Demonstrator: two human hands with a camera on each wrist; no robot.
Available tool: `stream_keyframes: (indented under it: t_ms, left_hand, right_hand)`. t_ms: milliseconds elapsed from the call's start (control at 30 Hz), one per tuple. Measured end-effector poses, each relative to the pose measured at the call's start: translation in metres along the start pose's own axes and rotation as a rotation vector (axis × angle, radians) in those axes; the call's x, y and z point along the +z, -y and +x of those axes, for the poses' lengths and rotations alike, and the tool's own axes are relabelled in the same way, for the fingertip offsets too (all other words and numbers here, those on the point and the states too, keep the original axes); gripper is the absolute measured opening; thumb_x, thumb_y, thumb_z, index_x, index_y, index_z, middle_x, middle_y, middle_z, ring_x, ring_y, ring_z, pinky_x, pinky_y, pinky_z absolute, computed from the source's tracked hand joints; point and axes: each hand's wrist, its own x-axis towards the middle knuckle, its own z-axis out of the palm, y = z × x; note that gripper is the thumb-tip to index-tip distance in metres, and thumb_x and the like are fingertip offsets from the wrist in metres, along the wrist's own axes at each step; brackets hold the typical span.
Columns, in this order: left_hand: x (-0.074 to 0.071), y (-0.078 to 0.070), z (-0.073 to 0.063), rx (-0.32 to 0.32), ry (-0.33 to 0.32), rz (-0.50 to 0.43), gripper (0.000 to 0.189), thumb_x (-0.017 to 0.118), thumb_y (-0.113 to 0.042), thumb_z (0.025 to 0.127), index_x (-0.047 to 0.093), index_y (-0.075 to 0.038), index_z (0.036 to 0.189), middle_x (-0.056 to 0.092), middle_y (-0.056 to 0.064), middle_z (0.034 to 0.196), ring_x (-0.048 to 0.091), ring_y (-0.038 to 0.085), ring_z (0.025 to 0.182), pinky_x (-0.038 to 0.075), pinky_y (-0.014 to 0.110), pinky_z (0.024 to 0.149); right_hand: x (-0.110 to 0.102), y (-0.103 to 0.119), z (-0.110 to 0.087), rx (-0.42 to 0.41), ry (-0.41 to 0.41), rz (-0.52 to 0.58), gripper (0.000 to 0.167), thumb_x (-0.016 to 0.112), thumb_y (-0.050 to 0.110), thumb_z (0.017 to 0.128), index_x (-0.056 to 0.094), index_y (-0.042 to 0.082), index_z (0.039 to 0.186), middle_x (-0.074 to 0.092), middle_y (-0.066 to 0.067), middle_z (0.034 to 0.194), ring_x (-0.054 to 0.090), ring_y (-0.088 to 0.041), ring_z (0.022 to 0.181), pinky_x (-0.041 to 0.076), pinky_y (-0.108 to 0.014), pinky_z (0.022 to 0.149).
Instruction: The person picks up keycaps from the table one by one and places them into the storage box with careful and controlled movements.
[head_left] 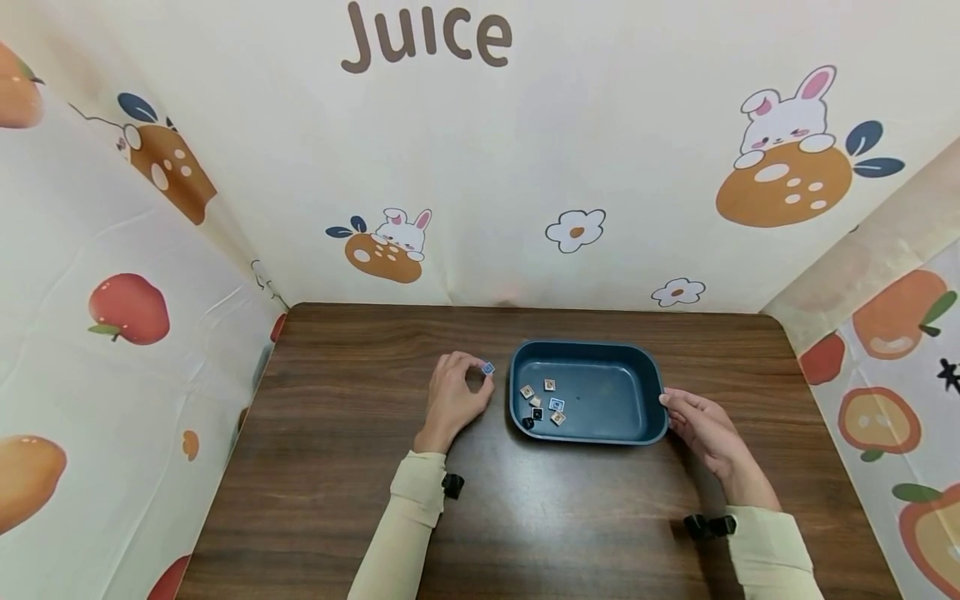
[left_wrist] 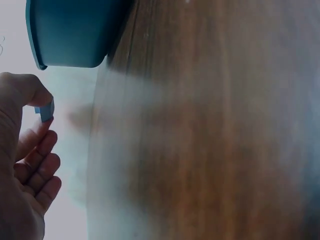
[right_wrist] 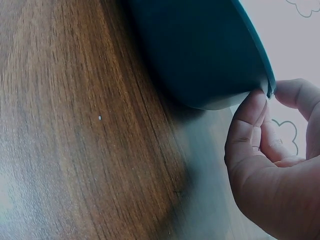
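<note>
My left hand (head_left: 452, 402) pinches a small blue square piece (head_left: 488, 368) between thumb and fingertip, just left of a dark teal plastic tray (head_left: 609, 398). In the left wrist view the piece (left_wrist: 46, 110) looks like a grey-blue block with a stepped side, and the other fingers curl loosely below it. At the tray's right end, my right hand (head_left: 708, 435) pinches the rim, thumb on one side and fingers on the other. Several small square pieces lie in the left part of the tray: beige ones (head_left: 550, 385), a blue one (head_left: 557, 405) and black ones (head_left: 537, 413).
The tray stands on a dark wood-grain table (head_left: 337, 500), toward its back edge. A printed cloth backdrop (head_left: 480, 167) with fruit, rabbits and flowers rises behind the table and along both sides. A tiny pale speck (right_wrist: 99, 118) lies on the wood in the right wrist view.
</note>
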Motion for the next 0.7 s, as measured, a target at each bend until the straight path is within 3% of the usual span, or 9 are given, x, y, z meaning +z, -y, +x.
stream_keyframes:
  t_ms: [167, 367, 700]
  left_hand:
    - [-0.003, -0.005, 0.0, 0.049, -0.016, 0.011, 0.02, 0.079, -0.027, 0.091, 0.079, -0.012, 0.104, 0.072, 0.003, 0.107, 0.062, 0.025, 0.103, 0.054, 0.044, 0.095]
    - [-0.006, -0.014, 0.001, 0.065, 0.013, 0.014, 0.017, 0.078, -0.028, 0.092, 0.079, -0.015, 0.102, 0.071, 0.0, 0.107, 0.062, 0.023, 0.104, 0.054, 0.043, 0.097]
    - [-0.005, -0.032, 0.002, 0.155, 0.04, -0.007, 0.015, 0.079, -0.025, 0.091, 0.078, -0.014, 0.1, 0.072, 0.004, 0.105, 0.062, 0.023, 0.103, 0.054, 0.043, 0.094]
  right_hand:
    - [0.001, 0.0, 0.0, 0.0, 0.007, -0.004, 0.014, 0.065, 0.025, 0.107, 0.076, 0.032, 0.101, 0.075, 0.017, 0.099, 0.066, 0.002, 0.088, 0.057, -0.016, 0.084]
    - [0.0, -0.001, -0.001, 0.003, 0.003, -0.01, 0.012, 0.066, 0.026, 0.106, 0.075, 0.033, 0.102, 0.075, 0.018, 0.099, 0.066, 0.002, 0.089, 0.057, -0.016, 0.084]
    - [0.0, -0.001, -0.001, -0.013, -0.007, -0.01, 0.011, 0.067, 0.026, 0.106, 0.075, 0.032, 0.102, 0.074, 0.017, 0.1, 0.066, 0.002, 0.089, 0.057, -0.015, 0.084]
